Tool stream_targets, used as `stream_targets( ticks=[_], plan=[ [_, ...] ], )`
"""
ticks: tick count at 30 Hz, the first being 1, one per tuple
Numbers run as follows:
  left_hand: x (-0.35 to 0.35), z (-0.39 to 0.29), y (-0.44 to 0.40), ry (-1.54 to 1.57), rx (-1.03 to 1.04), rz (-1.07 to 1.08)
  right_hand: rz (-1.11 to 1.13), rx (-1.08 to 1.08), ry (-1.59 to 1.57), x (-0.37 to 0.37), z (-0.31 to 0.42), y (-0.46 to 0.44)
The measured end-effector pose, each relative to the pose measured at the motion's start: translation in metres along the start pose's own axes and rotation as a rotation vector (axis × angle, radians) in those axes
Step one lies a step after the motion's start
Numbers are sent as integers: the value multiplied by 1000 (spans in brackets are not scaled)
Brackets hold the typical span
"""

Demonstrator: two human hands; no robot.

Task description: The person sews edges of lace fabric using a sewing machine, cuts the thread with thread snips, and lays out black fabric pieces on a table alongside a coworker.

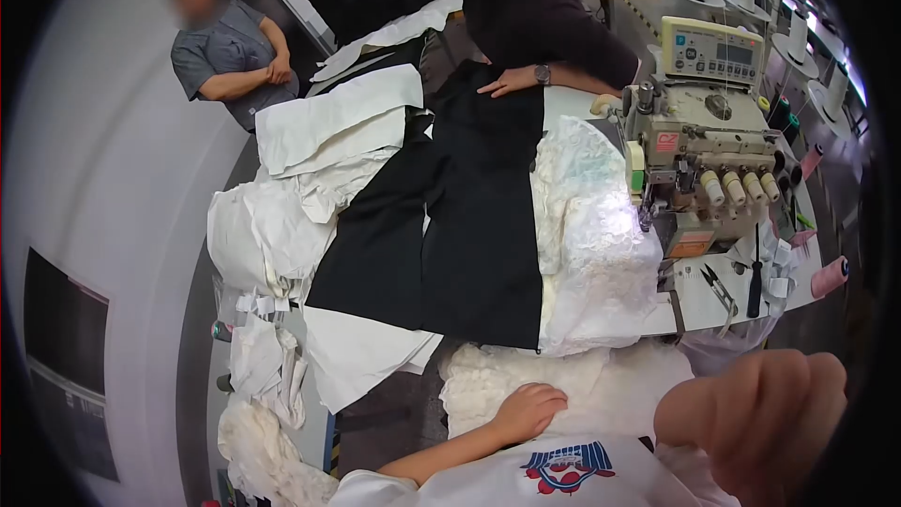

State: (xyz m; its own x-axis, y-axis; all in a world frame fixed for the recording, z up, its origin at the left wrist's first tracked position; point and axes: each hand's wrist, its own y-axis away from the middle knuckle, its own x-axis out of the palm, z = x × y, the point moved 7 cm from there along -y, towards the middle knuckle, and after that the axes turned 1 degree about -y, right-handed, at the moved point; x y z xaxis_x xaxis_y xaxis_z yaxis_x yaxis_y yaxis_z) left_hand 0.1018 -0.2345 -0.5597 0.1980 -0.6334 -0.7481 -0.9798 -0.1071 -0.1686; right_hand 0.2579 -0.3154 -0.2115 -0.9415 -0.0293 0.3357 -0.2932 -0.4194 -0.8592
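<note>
My left hand (532, 411) rests on white lacy fabric (610, 383) gathered across my lap, its fingers lying loosely on the cloth. Close to the camera at the lower right, my right hand (758, 418) is raised with its fingers curled closed; the inside of the fist is hidden. In front of me, black trousers (483, 253) lie spread over the table, apart from both my hands. Another pile of white lace (596, 253) sits between the trousers and an overlock sewing machine (709, 141).
A co-worker's hand (511, 82) lies on the trousers' far end. White cloth stacks (338, 117) line the left side. Thread snips (720, 289) and a black-handled screwdriver (755, 272) lie by the machine. A pink thread cone (830, 277) stands right. Two people stand at the back left.
</note>
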Motion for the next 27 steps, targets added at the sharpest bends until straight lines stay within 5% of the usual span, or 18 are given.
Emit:
stream_targets(
  ticks=[6,7,11,13,27],
  plan=[
    [3,3,-3,-20,-4,-34,-72,119,-111,-27,-30,26],
    [2,2,-3,-28,-4,-44,131,136,-141,-29,-34,27],
    [5,3,-3,-39,-15,-43,192,183,-170,-38,-48,40],
    [4,3,-4,-43,-14,-51,391,155,-189,-31,-51,44],
    [-7,-4,-9,-42,-23,-130,279,514,-127,-10,-77,59]
  ],
)
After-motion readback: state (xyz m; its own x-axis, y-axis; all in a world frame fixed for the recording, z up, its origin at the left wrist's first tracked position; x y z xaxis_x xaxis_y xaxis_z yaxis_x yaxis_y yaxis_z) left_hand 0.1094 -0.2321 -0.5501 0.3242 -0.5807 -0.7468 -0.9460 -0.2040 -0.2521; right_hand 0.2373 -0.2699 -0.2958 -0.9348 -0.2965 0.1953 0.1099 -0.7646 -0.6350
